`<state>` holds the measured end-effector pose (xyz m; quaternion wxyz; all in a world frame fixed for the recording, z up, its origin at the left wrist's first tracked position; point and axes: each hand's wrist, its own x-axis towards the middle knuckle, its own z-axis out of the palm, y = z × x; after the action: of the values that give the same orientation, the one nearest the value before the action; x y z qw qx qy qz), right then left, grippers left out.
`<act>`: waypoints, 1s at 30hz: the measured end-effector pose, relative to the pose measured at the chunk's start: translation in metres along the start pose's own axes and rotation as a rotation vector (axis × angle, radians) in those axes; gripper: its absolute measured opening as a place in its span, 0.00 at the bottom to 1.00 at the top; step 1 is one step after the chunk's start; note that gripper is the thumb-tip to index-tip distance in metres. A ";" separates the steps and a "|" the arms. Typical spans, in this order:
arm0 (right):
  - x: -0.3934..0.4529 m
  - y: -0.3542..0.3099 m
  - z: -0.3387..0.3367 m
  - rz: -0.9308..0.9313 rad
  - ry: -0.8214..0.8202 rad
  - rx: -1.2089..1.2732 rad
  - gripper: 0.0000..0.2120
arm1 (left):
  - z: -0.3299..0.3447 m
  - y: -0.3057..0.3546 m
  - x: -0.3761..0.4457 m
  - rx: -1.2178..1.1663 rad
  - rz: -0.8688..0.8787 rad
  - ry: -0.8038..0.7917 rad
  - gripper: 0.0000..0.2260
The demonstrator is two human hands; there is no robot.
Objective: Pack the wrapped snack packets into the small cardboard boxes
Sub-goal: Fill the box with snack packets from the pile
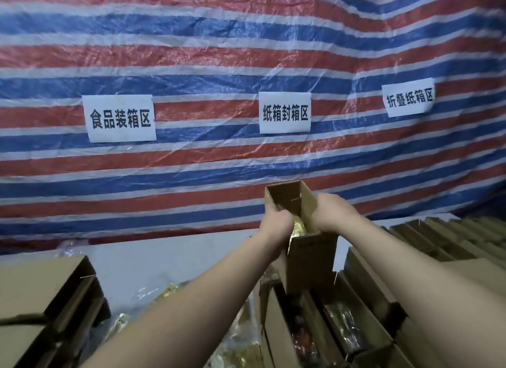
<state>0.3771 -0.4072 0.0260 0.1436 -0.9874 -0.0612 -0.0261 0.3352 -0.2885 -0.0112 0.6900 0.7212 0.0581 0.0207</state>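
Nearest, loose packets (169, 291) in clear and gold wrap lie on the table (164, 258) at lower left, within easy reach, while open boxes (339, 326) at lower right already show packets inside, lined up side by side, probably so they can be filled in turn. Above them, both hands hold 1 box (301, 230) raised and tipped with its mouth toward the camera, likely to settle the contents. The left hand (276, 222) grips the left wall, fingers curled around the edge; the right hand (328, 214) clasps the right wall. A gold packet (299, 226) sits inside, between them. Behind hangs a striped tarp (219, 52) with 3 signs (284, 112).
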 end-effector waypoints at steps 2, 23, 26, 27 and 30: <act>0.020 0.011 0.002 0.018 0.013 0.007 0.08 | 0.008 -0.001 0.023 0.013 -0.034 -0.015 0.27; 0.121 0.053 0.049 0.059 0.016 0.061 0.09 | 0.030 -0.031 0.120 0.127 -0.188 -0.009 0.21; 0.125 0.052 0.047 0.079 -0.001 0.053 0.09 | 0.029 -0.030 0.128 0.188 -0.224 -0.005 0.22; 0.125 0.051 0.048 0.085 -0.010 0.054 0.09 | 0.029 -0.030 0.128 0.199 -0.244 -0.016 0.22; 0.127 0.052 0.049 0.107 -0.031 0.055 0.10 | 0.029 -0.028 0.126 0.214 -0.234 -0.038 0.21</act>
<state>0.5109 -0.4280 -0.0262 0.1707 -0.9853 -0.0112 -0.0013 0.4622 -0.3019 -0.0471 0.6078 0.7792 0.1306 -0.0797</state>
